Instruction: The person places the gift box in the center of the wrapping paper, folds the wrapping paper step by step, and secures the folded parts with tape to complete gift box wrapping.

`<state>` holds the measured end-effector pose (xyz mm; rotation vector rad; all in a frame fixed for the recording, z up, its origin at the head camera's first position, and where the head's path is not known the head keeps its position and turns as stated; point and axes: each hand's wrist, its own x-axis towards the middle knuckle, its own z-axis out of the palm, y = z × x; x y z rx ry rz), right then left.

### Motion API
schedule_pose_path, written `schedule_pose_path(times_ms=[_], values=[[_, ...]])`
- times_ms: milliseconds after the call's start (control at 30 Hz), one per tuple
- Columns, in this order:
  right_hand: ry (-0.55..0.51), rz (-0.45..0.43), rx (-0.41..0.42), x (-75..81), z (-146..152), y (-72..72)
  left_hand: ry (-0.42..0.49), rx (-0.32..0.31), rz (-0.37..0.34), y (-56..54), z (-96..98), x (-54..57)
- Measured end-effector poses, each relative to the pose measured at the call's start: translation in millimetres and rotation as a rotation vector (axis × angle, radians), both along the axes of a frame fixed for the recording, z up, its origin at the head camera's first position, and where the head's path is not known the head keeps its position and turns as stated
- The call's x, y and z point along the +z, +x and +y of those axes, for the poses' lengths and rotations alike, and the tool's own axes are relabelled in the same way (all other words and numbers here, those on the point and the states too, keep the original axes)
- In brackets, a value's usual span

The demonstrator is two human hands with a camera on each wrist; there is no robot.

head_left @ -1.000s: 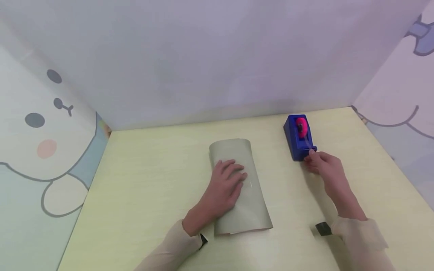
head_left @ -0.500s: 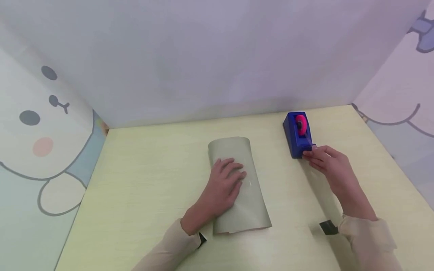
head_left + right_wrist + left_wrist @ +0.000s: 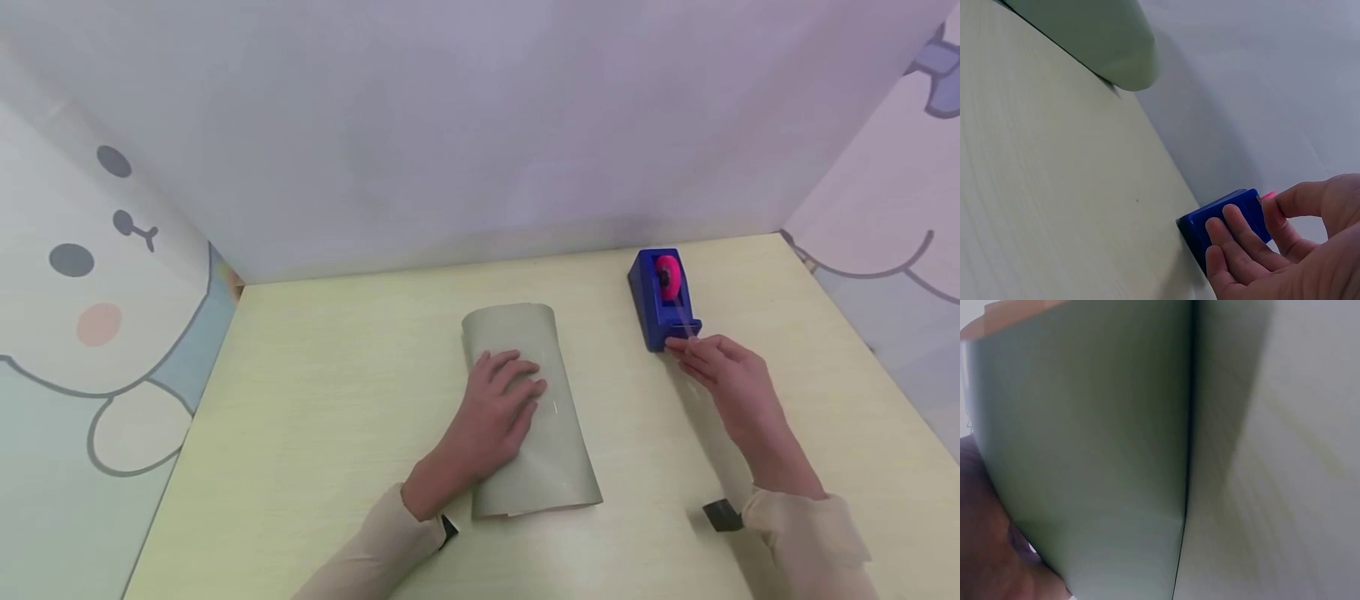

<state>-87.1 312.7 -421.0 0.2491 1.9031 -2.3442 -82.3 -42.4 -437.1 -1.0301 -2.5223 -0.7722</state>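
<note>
A flattened roll of grey-green paper (image 3: 558, 442) lies lengthwise in the middle of the table, its near end showing a loose edge. My left hand (image 3: 495, 412) rests on top of it, fingers spread over the surface. To the right stands a blue tape dispenser (image 3: 647, 308) with a pink-cored tape roll (image 3: 672, 277). From the roll a clear strip of tape (image 3: 681, 312) runs over the front of the dispenser, and thumb and forefinger of my right hand (image 3: 738, 387) pinch its end. In the right wrist view, the other fingers (image 3: 1241, 240) lie across the dispenser's blue body.
The pale yellow table (image 3: 322, 375) ends at a white back wall (image 3: 465, 142). Side panels with cartoon animals (image 3: 142, 333) stand to the left and right. A black wrist device (image 3: 722, 515) sits at the right cuff, another at the left.
My right hand has shifted slightly to the right and toward me, still at the front of the dispenser. The left hand and the paper roll stay in place.
</note>
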Motion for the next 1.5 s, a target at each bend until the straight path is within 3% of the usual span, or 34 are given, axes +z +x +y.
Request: schedule_pose_path(times_ms=[300,500,800,1000,1133,1233,1300,1367,1500], values=[[0.124,-0.133,-0.008,-7.8,1,-8.1,0.008,-0.005,-0.013,-0.1,0.0,-0.5],[0.16,-0.153,-0.017,-9.4,-2,-15.5,-0.005,-0.003,-0.007,-0.6,-0.5,-1.0],[0.192,-0.196,0.036,-8.8,1,-20.2,0.0,-0.005,-0.009,-0.4,-0.2,-0.7],[0.182,-0.226,0.047,-11.6,2,-24.6,-0.007,-0.002,-0.008,-0.9,-0.9,-1.6],[0.057,-0.264,0.052,-16.8,11,-25.4,-0.006,-0.002,-0.029,-0.3,-1.3,-2.2],[-0.075,-0.275,0.118,-21.4,22,-22.4,-0.003,-0.004,-0.026,0.4,-0.9,-3.3],[-0.103,-0.254,0.201,-24.1,27,-18.6,-0.002,-0.004,-0.021,0.8,-0.7,-3.5],[-0.083,-0.202,0.288,-25.8,30,-14.3,-0.003,-0.003,-0.018,1.0,-0.5,-3.0],[0.067,-0.069,0.43,-21.5,26,-6.4,-0.001,-0.001,-0.023,0.6,-0.2,-0.2]])
